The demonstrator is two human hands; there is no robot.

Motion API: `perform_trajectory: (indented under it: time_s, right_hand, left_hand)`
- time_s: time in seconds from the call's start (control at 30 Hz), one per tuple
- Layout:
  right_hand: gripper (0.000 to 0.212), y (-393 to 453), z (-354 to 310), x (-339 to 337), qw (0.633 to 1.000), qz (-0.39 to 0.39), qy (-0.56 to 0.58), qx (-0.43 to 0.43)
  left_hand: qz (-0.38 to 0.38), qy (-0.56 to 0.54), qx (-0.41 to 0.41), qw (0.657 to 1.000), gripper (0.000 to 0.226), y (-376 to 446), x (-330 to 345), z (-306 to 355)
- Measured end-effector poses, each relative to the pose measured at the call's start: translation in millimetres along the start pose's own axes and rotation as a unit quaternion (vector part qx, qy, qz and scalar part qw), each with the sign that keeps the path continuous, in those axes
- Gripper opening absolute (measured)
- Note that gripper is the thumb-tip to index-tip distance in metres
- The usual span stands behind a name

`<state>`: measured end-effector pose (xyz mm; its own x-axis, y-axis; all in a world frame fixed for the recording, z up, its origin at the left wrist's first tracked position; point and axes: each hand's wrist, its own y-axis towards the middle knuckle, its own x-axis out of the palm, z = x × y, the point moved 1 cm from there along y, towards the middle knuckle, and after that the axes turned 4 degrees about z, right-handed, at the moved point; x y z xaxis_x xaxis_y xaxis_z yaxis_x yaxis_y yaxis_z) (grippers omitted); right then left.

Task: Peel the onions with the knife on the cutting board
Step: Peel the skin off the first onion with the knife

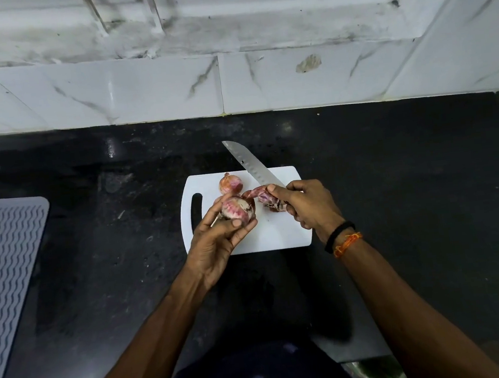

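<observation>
A white cutting board (280,234) lies on the black counter. My left hand (217,241) grips a partly peeled red onion (238,208) just above the board. My right hand (308,204) holds the knife (250,165), its blade pointing up and to the left over the board's far edge; the handle is hidden in my fist. The thumb of that hand pinches a strip of purple onion skin (259,194) against the blade, still reaching to the onion. A second onion (230,184), with its skin on, sits at the board's far side. Loose skins (271,206) lie under my right hand.
The black counter (409,172) runs to a white marble-tiled wall (154,88) at the back. A grey ribbed mat (3,261) lies at the left edge. Something green (375,374) shows low down at the right, below the counter's front edge.
</observation>
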<state>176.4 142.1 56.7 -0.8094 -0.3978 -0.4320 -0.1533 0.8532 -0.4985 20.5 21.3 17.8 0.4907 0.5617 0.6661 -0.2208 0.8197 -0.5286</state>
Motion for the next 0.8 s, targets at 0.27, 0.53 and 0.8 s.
perform_trajectory:
  time_s: [0.27,0.53,0.8]
  right_hand:
    - [0.042,-7.8,-6.1,-13.6,0.999,0.016,-0.008,-0.028]
    - [0.040,-19.4,-0.6,-36.3,0.998,0.041,0.039,-0.024]
    - [0.042,-32.0,2.9,-46.3,0.995,0.043,0.088,-0.023]
  left_hand:
    - [0.042,0.139,-0.003,0.989,0.049,-4.1,5.0,5.6]
    - [0.032,0.014,0.027,0.999,0.031,-1.5,19.0,5.0]
    - [0.058,-0.030,-0.012,0.998,0.031,-0.3,22.7,-2.7]
